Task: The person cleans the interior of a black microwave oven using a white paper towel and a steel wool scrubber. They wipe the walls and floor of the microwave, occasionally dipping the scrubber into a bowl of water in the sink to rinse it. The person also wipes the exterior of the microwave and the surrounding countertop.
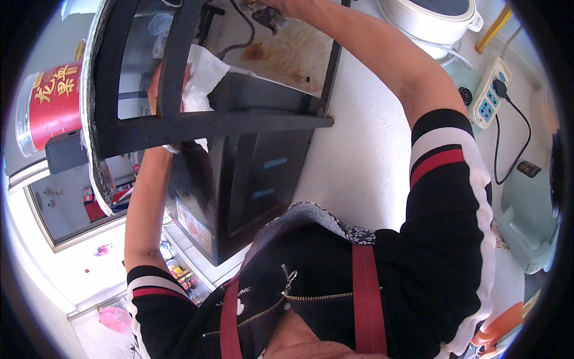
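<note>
My left hand [155, 92] reaches behind a bar of the black rack frame [215, 128] and is closed on a white paper towel or cloth [202, 74]; the bar hides part of the hand. At the top edge, my right hand [287, 5] is partly cut off. A dark crumpled rag or wad [268, 19] is at its fingers, over a pale panel [287, 56] with brown stains. A black cable [244, 42] runs between the two hands. Below the frame is a glossy black appliance or cabinet [264, 175].
A red-labelled jar [58, 107] stands on the rack's top at left. On the right are a white round cooker [430, 22], a power strip [491, 94] with a black plug and cord, and a pale green plastic appliance [527, 220]. A pink bag [115, 318] is at lower left.
</note>
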`<state>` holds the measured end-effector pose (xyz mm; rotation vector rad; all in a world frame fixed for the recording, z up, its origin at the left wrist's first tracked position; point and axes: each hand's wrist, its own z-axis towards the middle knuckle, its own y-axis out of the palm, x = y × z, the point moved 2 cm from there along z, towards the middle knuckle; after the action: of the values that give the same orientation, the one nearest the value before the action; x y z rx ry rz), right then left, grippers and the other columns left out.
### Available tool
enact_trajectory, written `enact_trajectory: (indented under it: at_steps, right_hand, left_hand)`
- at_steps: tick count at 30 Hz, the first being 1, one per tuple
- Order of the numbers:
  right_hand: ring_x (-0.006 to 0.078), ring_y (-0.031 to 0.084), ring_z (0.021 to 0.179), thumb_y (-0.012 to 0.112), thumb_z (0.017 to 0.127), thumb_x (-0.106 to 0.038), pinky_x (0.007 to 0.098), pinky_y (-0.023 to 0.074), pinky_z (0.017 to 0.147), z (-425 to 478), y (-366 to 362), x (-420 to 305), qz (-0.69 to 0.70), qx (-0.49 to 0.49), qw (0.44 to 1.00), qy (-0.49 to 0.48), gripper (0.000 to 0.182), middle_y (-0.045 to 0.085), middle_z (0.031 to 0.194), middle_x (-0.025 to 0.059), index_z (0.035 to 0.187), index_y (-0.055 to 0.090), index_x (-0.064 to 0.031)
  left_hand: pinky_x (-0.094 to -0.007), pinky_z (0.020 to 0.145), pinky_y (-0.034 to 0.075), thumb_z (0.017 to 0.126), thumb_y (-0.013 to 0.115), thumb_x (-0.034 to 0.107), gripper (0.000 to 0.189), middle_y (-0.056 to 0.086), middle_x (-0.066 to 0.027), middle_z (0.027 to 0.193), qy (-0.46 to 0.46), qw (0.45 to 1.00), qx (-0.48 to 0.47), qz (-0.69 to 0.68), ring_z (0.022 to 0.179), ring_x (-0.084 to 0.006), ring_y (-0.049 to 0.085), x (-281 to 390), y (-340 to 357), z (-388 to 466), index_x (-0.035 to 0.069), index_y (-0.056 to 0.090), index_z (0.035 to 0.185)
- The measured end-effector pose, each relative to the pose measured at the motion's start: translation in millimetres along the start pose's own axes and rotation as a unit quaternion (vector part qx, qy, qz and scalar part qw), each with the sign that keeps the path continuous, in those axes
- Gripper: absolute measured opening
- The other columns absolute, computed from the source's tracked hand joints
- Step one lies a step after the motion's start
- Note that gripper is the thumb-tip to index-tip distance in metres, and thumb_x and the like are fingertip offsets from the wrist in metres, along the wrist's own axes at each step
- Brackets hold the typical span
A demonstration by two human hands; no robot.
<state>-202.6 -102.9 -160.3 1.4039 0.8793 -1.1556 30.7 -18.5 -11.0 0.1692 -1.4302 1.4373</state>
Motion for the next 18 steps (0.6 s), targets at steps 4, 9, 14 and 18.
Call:
enact_trajectory:
  at_steps: [4,9,14,18]
  right_hand:
    - [0.0256,0.059,0.075,0.063,0.071,-0.018,0.0388,0.048,0.064,-12,22,21,0.179,-0.073,0.981,0.022,0.028,0.06,0.087,0.0139,0.092,0.057,-0.0003]
    - [0.0249,0.059,0.074,0.063,0.072,-0.014,0.0384,0.0479,0.064,-41,28,19,0.24,-0.013,0.97,0.027,0.024,0.06,0.087,0.014,0.091,0.058,0.002]
    - [0.0249,0.06,0.068,0.069,0.066,-0.011,0.0354,0.0478,0.058,-82,-10,17,0.146,0.151,0.977,0.031,0.028,0.06,0.083,0.0154,0.086,0.058,0.0053]
    - [0.0242,0.059,0.068,0.069,0.067,-0.01,0.0343,0.0485,0.056,-140,-21,10,0.184,0.243,0.951,0.06,0.028,0.06,0.08,0.0157,0.086,0.057,0.0071]
  left_hand:
    - [-0.0249,0.074,0.045,0.084,0.053,0.014,0.027,0.058,-0.0081,0.097,0.02,0.999,-0.019,-0.023,0.085,-0.0152,0.056,-9,-4,0,0.004,0.052,0.108]
    - [-0.0264,0.075,0.044,0.085,0.052,0.022,0.032,0.057,-0.0092,0.099,-0.001,0.999,-0.029,-0.028,0.09,-0.0153,0.054,-10,-4,-2,0.004,0.05,0.111]
    - [-0.0269,0.076,0.04,0.08,0.059,0.03,0.036,0.057,-0.0079,0.096,0.079,0.991,-0.012,0.108,0.085,-0.0149,0.051,0,-5,2,0.0,0.057,0.1]
    - [-0.0256,0.078,0.04,0.076,0.048,0.003,0.025,0.06,-0.0072,0.091,0.119,0.989,-0.024,0.081,0.088,-0.0147,0.053,4,4,4,0.0,0.057,0.099]
